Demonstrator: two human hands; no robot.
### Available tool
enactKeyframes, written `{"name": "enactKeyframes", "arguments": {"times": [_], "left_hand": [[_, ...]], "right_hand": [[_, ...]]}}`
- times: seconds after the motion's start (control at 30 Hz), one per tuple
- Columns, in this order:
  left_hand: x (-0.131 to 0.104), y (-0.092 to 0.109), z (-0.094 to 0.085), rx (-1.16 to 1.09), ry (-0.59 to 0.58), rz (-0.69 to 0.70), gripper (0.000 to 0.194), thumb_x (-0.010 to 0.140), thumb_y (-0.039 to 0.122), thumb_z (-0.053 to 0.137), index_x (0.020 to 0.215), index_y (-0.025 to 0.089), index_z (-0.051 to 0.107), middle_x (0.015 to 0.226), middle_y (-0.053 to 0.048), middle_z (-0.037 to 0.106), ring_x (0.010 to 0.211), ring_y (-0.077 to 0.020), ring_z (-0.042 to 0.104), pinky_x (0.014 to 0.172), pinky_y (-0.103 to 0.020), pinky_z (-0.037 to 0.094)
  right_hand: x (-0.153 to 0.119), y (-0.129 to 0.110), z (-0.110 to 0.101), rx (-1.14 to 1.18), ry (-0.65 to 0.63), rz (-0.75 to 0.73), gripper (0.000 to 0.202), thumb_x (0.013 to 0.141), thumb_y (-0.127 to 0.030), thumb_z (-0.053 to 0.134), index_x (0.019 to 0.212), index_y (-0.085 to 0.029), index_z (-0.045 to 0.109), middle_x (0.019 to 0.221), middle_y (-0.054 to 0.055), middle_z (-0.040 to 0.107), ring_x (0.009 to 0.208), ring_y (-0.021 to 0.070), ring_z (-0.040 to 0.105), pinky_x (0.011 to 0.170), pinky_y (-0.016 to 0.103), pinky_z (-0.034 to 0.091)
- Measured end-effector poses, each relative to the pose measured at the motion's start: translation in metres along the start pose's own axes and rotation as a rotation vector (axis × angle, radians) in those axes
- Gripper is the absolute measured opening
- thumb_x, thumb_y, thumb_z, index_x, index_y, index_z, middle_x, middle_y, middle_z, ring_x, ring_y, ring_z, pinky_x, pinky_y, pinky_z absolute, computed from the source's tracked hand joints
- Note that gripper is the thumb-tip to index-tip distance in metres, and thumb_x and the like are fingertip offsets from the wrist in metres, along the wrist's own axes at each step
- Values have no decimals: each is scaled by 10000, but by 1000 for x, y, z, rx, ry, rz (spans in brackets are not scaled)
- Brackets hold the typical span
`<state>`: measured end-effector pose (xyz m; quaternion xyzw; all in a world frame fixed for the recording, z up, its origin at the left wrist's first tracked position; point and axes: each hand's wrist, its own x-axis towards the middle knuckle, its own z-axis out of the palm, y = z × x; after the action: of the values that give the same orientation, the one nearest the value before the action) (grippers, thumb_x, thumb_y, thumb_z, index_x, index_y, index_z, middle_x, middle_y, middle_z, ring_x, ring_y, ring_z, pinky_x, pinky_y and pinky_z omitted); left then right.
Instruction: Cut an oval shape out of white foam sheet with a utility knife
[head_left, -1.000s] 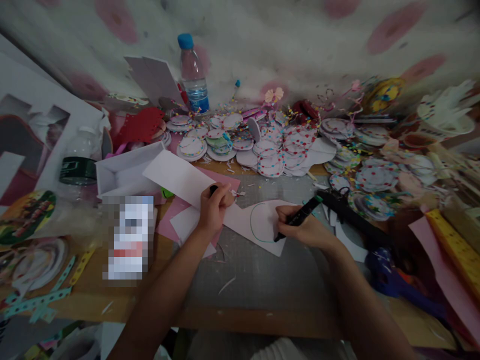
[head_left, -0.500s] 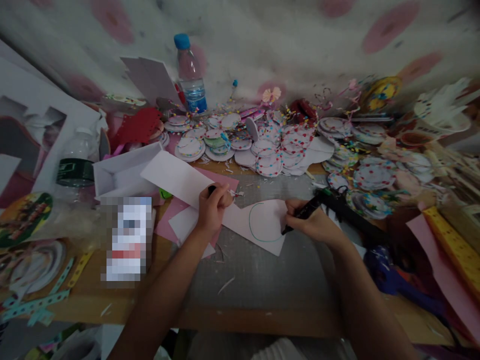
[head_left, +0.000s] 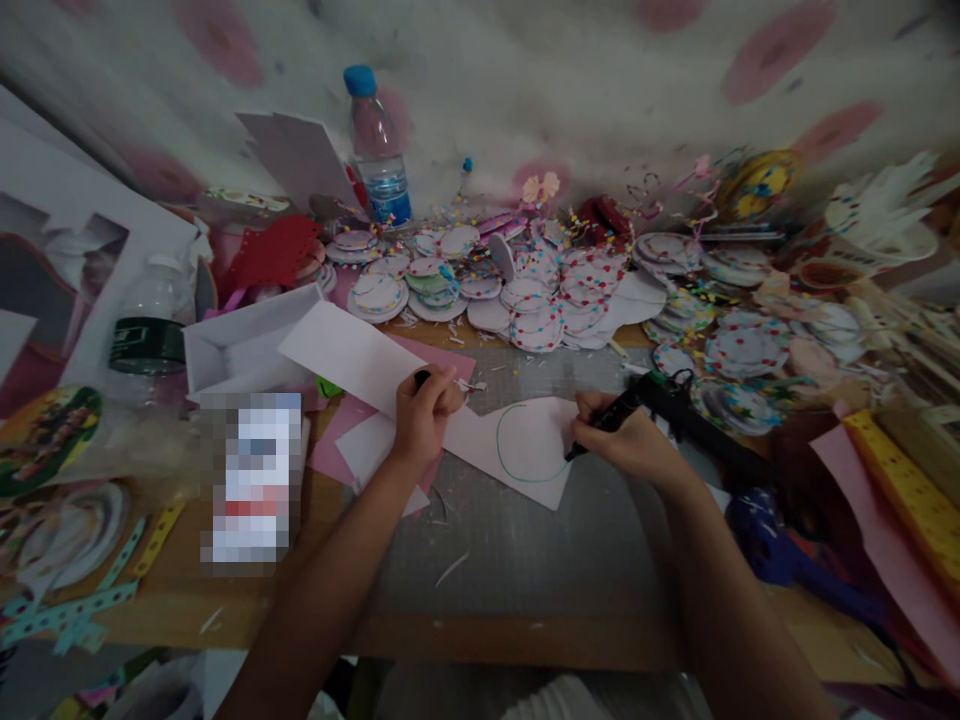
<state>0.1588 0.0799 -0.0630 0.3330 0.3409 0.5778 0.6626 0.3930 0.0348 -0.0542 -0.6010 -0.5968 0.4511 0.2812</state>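
Cluttered desk | R hand grips marker on paper | L hand closed, prob. holding cap

Moved rightward along the green circle on the white paper: right hand with black marker, tip now at the circle's right edge, outline longer than before.

Dim, flat light over a wooden desk with a grey cutting mat at its middle, pushed against a whitish wall blotched with blurred pink spots, paper clutter heaped along the desk's far edge.
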Motion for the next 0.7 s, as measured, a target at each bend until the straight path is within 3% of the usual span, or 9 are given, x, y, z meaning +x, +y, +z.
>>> {"name": "enactKeyframes", "arguments": {"times": [0.7], "left_hand": [[0, -1, 0, 8, 6, 0, 555, 741, 278, 709, 486, 188, 224, 451, 94, 175, 414, -45, 179, 454, -255, 185]], "right_hand": [[8, -2, -2, -34, 49, -19, 194, 641, -261, 548, 544, -238, 381, 496, -52, 370, 478, 105, 345, 438, 256, 264]]}}
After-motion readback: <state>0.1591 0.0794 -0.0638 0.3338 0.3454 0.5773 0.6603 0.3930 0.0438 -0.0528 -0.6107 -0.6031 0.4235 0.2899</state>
